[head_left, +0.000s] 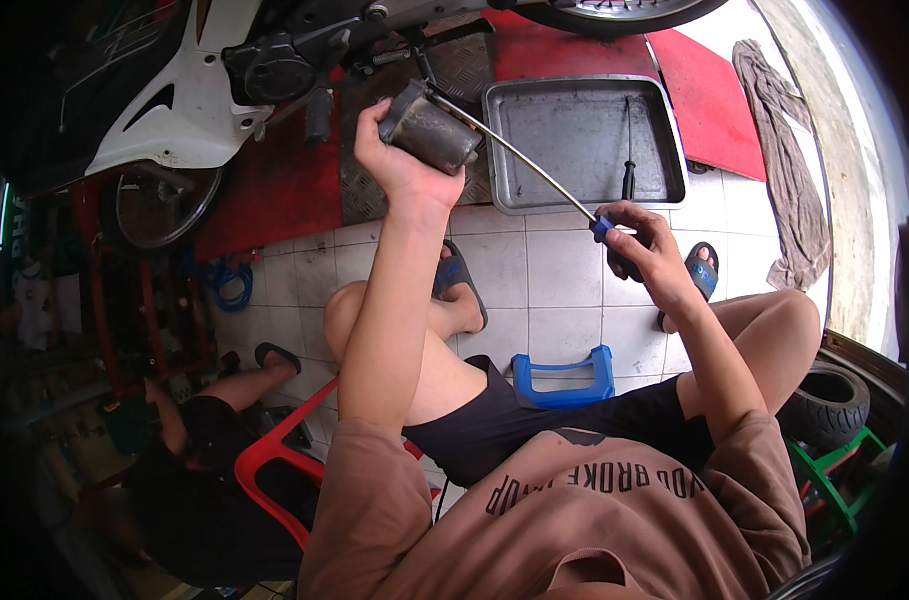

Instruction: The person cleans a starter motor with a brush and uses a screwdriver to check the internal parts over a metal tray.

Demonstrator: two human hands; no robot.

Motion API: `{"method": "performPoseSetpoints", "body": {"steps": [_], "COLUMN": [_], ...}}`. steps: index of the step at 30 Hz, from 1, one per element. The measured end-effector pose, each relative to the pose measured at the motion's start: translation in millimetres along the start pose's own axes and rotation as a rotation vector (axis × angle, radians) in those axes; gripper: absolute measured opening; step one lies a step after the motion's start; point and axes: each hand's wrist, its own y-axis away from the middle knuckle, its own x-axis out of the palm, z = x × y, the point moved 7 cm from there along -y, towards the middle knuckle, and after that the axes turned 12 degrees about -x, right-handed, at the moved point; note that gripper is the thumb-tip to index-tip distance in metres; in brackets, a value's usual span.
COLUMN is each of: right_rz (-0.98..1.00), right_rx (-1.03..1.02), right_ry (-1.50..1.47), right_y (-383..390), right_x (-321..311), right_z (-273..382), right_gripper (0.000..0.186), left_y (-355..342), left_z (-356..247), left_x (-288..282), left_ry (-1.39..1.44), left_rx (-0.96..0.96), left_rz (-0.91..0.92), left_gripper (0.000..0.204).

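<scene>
My left hand (414,178) is wrapped round a dark grey cylindrical canister (429,132), held tilted in front of the motorbike. Its wider, ridged end sits up by my fingers, and a small stub shows at the lower right. In my right hand (646,250) is a long-shafted screwdriver (534,165) with a blue and dark handle. The shaft slants up and left to the canister's ridged end; whether the tip touches it I cannot tell. Just beyond my hands lies a metal tray (564,140) with a second, black-handled screwdriver (628,175) in it.
A white and black motorbike (189,90) stands over a red platform (294,200). A grey cloth (782,170) lies on the right. Near my knees are a blue plastic piece (564,396), a tyre (826,405) and a red chair (264,465). Another person (199,430) sits at the left.
</scene>
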Motion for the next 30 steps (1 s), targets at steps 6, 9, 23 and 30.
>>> {"method": "performPoseSetpoints", "body": {"steps": [6,9,23,30], "right_rz": [0.088,0.090,0.098,0.057], "right_rx": [-0.114,-0.036,0.026,-0.127], "right_ry": [0.128,0.132,0.116,0.157], "right_y": [-3,0,2,-3], "right_x": [0,4,7,-3], "right_z": [-5,3,5,3], "right_gripper": [0.026,0.029,0.028,0.021], "left_y": [0,-1,-1,-4], "left_z": [0,1,1,-4], "left_x": [2,3,11,7], "left_ry": [0.007,0.018,0.021,0.014], "left_rx": [0.007,-0.006,-0.018,-0.006], "left_rz": [0.007,0.052,0.120,0.079], "left_gripper": [0.026,0.025,0.024,0.035]}}
